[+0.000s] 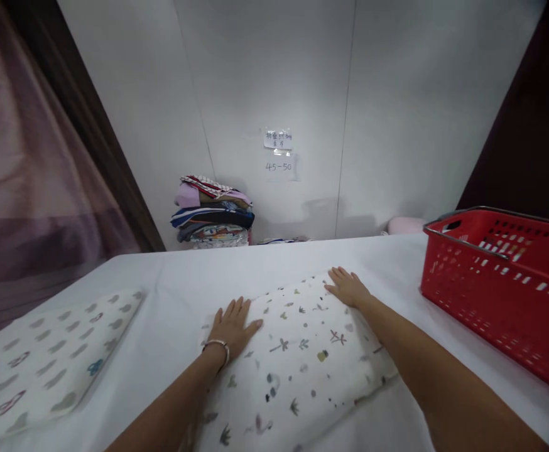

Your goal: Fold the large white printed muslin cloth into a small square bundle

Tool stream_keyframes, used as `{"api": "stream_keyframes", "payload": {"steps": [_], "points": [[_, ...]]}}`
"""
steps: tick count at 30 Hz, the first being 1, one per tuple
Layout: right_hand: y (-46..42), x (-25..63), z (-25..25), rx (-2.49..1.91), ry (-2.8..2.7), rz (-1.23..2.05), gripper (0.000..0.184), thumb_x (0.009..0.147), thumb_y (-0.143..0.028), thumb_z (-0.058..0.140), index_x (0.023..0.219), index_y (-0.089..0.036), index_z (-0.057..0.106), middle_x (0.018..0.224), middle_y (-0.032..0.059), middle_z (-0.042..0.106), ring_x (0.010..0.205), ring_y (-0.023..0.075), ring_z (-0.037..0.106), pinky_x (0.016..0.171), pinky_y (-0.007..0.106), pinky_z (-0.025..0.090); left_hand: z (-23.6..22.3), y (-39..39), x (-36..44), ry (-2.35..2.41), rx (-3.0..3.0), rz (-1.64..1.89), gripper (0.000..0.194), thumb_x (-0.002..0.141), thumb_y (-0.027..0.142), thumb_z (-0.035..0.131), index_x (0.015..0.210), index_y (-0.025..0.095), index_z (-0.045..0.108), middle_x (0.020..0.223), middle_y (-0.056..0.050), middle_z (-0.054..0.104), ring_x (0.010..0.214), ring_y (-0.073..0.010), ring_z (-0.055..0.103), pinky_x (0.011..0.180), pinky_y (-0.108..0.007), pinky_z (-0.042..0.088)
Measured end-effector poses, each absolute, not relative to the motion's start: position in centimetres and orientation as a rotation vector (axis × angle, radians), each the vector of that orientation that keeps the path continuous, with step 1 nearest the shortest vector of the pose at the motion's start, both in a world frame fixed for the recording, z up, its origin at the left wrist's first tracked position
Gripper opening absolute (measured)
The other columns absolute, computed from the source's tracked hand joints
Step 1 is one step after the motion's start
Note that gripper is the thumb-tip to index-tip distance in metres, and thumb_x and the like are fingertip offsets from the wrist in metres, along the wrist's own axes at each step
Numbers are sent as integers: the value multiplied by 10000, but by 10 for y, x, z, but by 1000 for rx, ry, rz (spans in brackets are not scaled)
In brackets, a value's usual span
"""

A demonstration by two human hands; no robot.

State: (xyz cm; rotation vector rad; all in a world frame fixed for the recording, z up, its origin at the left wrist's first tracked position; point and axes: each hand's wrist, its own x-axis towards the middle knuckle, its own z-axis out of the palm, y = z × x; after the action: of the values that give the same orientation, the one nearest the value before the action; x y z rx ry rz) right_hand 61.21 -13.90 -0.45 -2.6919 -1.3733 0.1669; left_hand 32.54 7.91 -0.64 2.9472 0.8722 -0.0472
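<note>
A folded white cloth (303,364) printed with small plants, birds and dots lies in front of me on the white-covered table. My left hand (232,326), with a bracelet at the wrist, rests flat on the cloth's left side, fingers spread. Over at the far right corner of the cloth, my right hand (347,287) also lies flat with its fingers apart. Neither hand grips anything. Part of the cloth's right edge is hidden behind my right forearm.
Another folded white cloth (53,358) with grey hearts lies at the left. A red plastic basket (495,289) with metal handles stands at the right. Beyond the table (171,282), a stack of folded fabrics (213,213) sits by the wall. A curtain (43,157) hangs at the left.
</note>
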Motion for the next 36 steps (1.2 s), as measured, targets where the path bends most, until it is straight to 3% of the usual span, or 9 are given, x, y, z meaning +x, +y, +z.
{"api": "stream_keyframes", "payload": {"steps": [5, 9, 15, 23, 28, 36], "points": [[-133, 611, -6, -2750, -1361, 151, 668, 856, -561, 229, 1386, -157, 272, 1475, 91, 155, 1347, 271, 59, 1044, 517, 57, -15, 79, 322, 861, 2943, -30, 777, 794, 670, 154, 1402, 187, 203, 1471, -69, 150, 1346, -272, 112, 1071, -493, 102], [-108, 585, -5, -2596, -1511, 47, 718, 852, -610, 160, 1407, -159, 222, 1485, 73, 110, 1353, 240, 4, 1066, 448, -12, -11, 77, 323, 854, 2934, -51, 778, 794, 668, 147, 1403, 186, 195, 1472, -65, 144, 1345, -277, 115, 1069, -496, 97], [-95, 568, -5, -2539, -1568, 312, 727, 841, -627, 175, 1415, -181, 199, 1481, 67, 129, 1352, 246, 58, 1066, 451, 47, -7, 75, 321, 864, 2921, -49, 790, 792, 673, 152, 1401, 173, 200, 1472, -74, 144, 1344, -273, 122, 1071, -488, 92], [-82, 519, 3, -2344, -1775, 212, 748, 837, -644, 170, 1415, -170, 198, 1482, 68, 115, 1356, 217, 20, 1069, 430, 0, 4, 54, 341, 754, 2951, 1, 854, 778, 701, 157, 1406, 121, 161, 1477, -75, 85, 1357, -249, 13, 1083, -486, 3], [-76, 511, -4, -2357, -1754, 331, 674, 858, -591, 230, 1407, -199, 223, 1481, 78, 126, 1353, 239, 51, 1063, 446, 31, -11, 46, 348, 635, 2927, -63, 842, 779, 701, 120, 1404, 140, 181, 1476, -56, 102, 1357, -245, 40, 1085, -487, 40], [-58, 494, 0, -2283, -1754, 321, 704, 860, -584, 238, 1418, -161, 177, 1478, 81, 132, 1350, 255, 50, 1061, 470, 5, -18, 53, 349, 646, 2965, -10, 819, 786, 692, 130, 1399, 154, 204, 1471, -57, 126, 1355, -249, 64, 1084, -485, 43]]}}
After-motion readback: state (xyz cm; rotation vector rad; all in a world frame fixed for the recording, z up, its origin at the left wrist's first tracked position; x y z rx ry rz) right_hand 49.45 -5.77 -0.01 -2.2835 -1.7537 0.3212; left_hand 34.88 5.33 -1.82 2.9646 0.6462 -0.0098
